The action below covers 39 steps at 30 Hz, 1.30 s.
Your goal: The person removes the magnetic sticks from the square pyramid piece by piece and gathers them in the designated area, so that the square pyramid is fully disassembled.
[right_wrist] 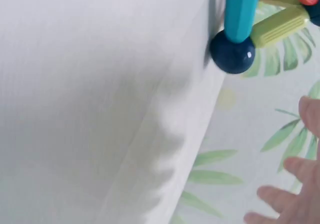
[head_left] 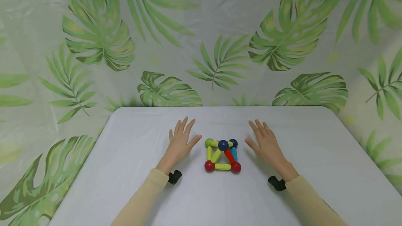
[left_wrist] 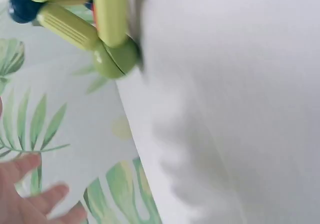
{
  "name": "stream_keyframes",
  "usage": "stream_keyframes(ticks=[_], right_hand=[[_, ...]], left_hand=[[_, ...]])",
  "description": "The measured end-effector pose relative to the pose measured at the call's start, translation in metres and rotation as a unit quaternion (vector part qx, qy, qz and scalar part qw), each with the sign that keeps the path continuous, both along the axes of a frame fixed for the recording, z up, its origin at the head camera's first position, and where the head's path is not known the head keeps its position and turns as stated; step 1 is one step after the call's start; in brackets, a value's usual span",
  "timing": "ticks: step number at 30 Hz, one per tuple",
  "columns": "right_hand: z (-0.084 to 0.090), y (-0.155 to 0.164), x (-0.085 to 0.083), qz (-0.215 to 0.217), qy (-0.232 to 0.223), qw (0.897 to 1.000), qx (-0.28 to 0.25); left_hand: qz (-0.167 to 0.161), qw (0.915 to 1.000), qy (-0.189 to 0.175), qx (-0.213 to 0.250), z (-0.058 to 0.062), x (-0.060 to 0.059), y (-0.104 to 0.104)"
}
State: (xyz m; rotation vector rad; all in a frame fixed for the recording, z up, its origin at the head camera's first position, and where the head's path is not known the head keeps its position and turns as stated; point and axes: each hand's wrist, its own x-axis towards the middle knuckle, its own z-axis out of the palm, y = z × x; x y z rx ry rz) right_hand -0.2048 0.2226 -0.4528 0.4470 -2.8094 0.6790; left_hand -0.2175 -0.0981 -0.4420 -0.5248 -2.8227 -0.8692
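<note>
L hand (head_left: 179,141) is released: fingers are spread, thumb points inward, grasp holds nothing. R hand (head_left: 266,145) is in same state, fingers spread and thumb twd. the middle. Both are raised over the table, w/ their shadows on it, and both stay apart from the model.

The model (head_left: 223,166) stands on the table btwn. the two hands, a bit nearer to the viewer than the fingertips. It is a small pyramid of balls and rods. Front corners: two red balls (head_left: 209,166), joined by a yellow-green rod (head_left: 222,166). Back corners: green ball (head_left: 208,143) on L side, blue ball (head_left: 233,143) on R side. On top is another ball, the top ball (head_left: 223,145), also dark blue. From it a red rod (head_left: 229,156) goes down to the R front corner; yellow-green ones go to the other corners. A blue rod (head_left: 234,154) makes the R side of the base. In L wrist view, the green ball touches the table.

Further out: each wrist has a small black cam (head_left: 276,183), below a beige sleeve (head_left: 141,198). The table (head_left: 226,201) is white w/ rounded far corners. Behind it hangs a pale cloth (head_left: 220,20) w/ green leaf print.
</note>
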Motion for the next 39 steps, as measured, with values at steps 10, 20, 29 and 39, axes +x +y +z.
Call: stream_keyframes(ticks=[10, 20, 29, 39], right_hand=[[0.002, -0.032, 0.02, 0.095, -0.091, 0.964, -0.229], [-0.003, -0.055, 0.029, 0.089, -0.145, 0.948, -0.269], [-0.01, -0.057, 0.032, 0.084, -0.146, 0.944, -0.282], [-0.011, -0.054, 0.035, 0.079, -0.133, 0.937, -0.312]], left_hand=[[-0.188, 0.9437, -0.112, 0.249, -0.003, 0.008, 0.041], [-0.17, 0.9402, -0.112, 0.273, -0.015, 0.012, 0.066], [-0.18, 0.9347, -0.103, 0.289, -0.02, 0.009, 0.061], [-0.218, 0.9241, -0.134, 0.284, -0.017, 0.001, 0.054]])
